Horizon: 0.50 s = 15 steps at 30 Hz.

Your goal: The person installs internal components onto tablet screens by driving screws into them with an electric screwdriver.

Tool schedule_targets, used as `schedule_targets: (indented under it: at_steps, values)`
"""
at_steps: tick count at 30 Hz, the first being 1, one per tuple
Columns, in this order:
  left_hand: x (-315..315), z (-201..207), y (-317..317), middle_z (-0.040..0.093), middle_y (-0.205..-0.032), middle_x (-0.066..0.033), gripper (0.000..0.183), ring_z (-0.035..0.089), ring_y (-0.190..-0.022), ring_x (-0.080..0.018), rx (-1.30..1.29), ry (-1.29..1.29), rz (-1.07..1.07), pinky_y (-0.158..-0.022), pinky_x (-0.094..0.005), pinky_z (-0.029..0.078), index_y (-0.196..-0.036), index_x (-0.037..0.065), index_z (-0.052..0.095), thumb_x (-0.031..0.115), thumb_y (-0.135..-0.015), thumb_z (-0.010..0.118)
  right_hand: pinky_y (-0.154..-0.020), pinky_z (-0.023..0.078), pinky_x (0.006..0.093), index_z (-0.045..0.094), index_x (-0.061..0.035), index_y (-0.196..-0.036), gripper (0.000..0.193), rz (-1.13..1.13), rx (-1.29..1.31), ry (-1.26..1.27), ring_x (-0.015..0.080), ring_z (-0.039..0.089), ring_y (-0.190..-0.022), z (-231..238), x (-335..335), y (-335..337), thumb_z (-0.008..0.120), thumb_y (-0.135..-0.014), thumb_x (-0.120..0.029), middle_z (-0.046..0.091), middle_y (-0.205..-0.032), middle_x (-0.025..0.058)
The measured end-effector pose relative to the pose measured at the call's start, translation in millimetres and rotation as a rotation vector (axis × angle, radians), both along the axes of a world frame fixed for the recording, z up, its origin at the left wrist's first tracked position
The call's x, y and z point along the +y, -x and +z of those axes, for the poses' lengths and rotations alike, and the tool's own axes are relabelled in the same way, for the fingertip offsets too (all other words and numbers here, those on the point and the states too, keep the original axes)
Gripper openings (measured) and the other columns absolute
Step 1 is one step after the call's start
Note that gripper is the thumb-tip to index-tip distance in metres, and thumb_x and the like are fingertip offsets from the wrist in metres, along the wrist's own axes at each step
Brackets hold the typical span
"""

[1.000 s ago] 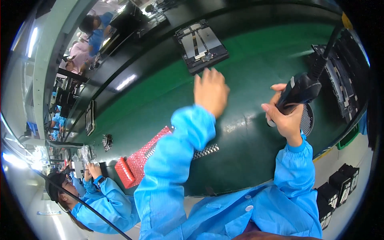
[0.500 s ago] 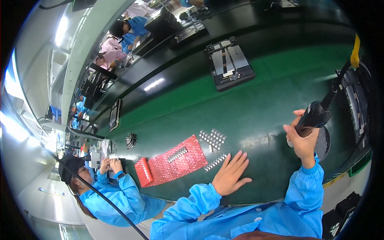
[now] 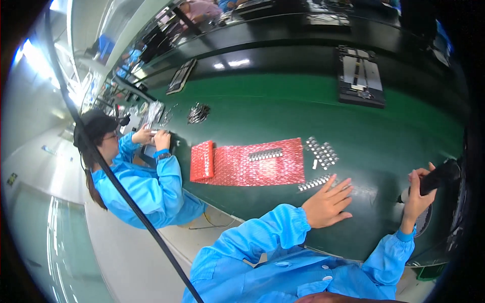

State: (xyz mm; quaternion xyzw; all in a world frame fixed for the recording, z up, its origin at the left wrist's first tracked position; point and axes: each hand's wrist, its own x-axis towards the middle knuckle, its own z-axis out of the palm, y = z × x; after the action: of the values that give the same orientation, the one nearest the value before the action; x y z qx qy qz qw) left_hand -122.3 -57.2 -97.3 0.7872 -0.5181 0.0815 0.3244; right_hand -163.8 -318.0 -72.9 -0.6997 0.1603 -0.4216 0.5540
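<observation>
My left hand lies flat and spread on the green bench mat, its fingertips just below a short row of small grey metal parts. It holds nothing. My right hand grips a black electric screwdriver, tip pointing down and left over the mat. More small grey parts lie in rows beyond my left hand. A red bubble-wrap sheet, rolled at its left end, carries a strip of grey parts.
A black fixture holding a flat panel sits at the far side of the mat. A co-worker in a blue coat and black cap works at the bench to my left. A dark tray and loose parts lie farther left.
My left hand has come down from reaching far across the mat to rest flat near the bench's front edge. The view has swung left. My right hand still holds the screwdriver.
</observation>
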Motion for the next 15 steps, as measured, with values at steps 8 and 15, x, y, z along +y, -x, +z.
schedule_targets:
  at_steps: [8, 15]
  values:
    - [2.7, -12.0, 1.4, 0.05, -0.124, -0.0206, 0.039, 0.032, -0.13, -0.0367, 0.023, 0.093, -0.098, -0.106, -0.0584, 0.02, -0.096, -0.003, 0.061, 0.033, -0.081, 0.062, -0.068, 0.044, 0.0217, 0.028, -0.0009, -0.137, 0.055, 0.045, 0.056, 0.053, 0.0088, 0.052, -0.073, 5.9, 5.6, 6.5, 0.052, -0.088, -0.001, 0.057, -0.114, 0.012]
    - [0.1, -16.2, -1.7, 0.046, -0.13, -0.0211, 0.04, 0.024, -0.134, -0.0366, 0.142, 0.079, -0.198, -0.109, -0.0577, 0.014, -0.099, -0.003, 0.06, 0.034, -0.083, 0.058, -0.055, 0.037, 0.02, 0.036, -0.0044, -0.136, 0.054, -0.036, 0.091, 0.113, 0.006, 0.044, -0.06, -1.9, -6.7, 4.8, 0.058, -0.087, -0.003, 0.048, -0.076, -0.0004]
